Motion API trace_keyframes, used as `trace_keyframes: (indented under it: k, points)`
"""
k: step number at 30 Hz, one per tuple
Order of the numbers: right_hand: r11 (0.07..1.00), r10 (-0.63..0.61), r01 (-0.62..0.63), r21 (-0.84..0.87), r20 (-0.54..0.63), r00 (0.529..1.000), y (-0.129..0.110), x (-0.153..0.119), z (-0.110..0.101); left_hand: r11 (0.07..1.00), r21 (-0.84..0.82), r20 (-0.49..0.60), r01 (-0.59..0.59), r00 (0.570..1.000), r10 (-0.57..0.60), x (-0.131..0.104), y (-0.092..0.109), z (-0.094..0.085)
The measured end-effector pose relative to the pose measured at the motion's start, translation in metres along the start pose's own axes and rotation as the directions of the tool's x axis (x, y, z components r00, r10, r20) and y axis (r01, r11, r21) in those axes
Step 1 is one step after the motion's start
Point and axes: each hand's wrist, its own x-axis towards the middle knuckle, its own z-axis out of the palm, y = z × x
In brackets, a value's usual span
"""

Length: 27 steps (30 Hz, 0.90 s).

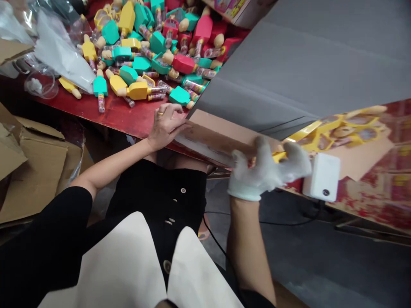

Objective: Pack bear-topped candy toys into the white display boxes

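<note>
My bare left hand [165,126], with a ring on one finger, is at the red table's front edge. Its fingers are bent but apart, and the tips come close to the corner of a large grey panel [305,55] with a brown front strip [224,132]; whether they touch it I cannot tell. My right hand [266,169] wears a white glove and is blurred. Its thumb and fingers are spread in front of the strip, beside yellow plastic pieces [346,130] on brown card. No held object shows in either hand.
Many yellow, green and red plastic toys with clear tubes [138,90] lie heaped on the red table [118,115]. A white box with a cable [322,176] sits at the right edge. Cardboard boxes [41,162] stand at left. Clear plastic bags [61,47] lie at the upper left.
</note>
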Motion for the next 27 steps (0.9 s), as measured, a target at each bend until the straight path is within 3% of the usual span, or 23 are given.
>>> trace_keyframes:
  k: [3, 5, 10, 12, 15, 17, 21, 23, 27]
  points:
    - [0.988, -0.108, 0.117, -0.101, 0.093, 0.990, -0.010, 0.036, -0.001, 0.976, -0.205, -0.136, 0.068, 0.986, -0.098, 0.000, 0.007, 0.006]
    - [0.981, -0.115, 0.148, -0.128, 0.234, 0.965, -0.012, 0.061, 0.007, 0.928, -0.352, -0.198, 0.121, 0.960, -0.200, 0.009, 0.007, 0.018]
    - [0.982, -0.157, 0.189, -0.026, 0.449, 0.879, -0.002, 0.097, 0.025, 0.689, -0.658, 0.023, 0.303, 0.923, -0.385, 0.038, 0.000, 0.049]
    - [0.981, -0.155, 0.189, -0.035, 0.438, 0.886, -0.006, 0.098, 0.029, 0.630, -0.718, 0.003, 0.295, 0.907, -0.421, 0.041, -0.003, 0.053]
    - [0.980, -0.163, 0.193, -0.053, 0.350, 0.922, -0.021, 0.092, 0.037, 0.615, -0.755, -0.090, 0.228, 0.893, -0.441, 0.036, -0.005, 0.049]
    - [0.989, -0.141, 0.149, -0.001, 0.327, 0.935, -0.029, 0.093, 0.043, 0.597, -0.772, -0.090, 0.218, 0.892, -0.442, 0.032, -0.006, 0.042]
    - [0.993, -0.096, 0.052, 0.107, 0.459, 0.883, -0.027, 0.111, 0.049, 0.569, -0.777, -0.003, 0.270, 0.902, -0.432, 0.028, -0.009, 0.032]
    - [0.991, -0.128, 0.092, 0.096, 0.492, 0.861, -0.028, 0.118, 0.049, 0.598, -0.741, 0.009, 0.305, 0.895, -0.446, 0.027, -0.010, 0.030]
    - [0.984, -0.165, 0.176, 0.006, 0.376, 0.912, -0.048, 0.103, 0.050, 0.732, -0.637, -0.113, 0.241, 0.910, -0.398, 0.021, -0.008, 0.031]
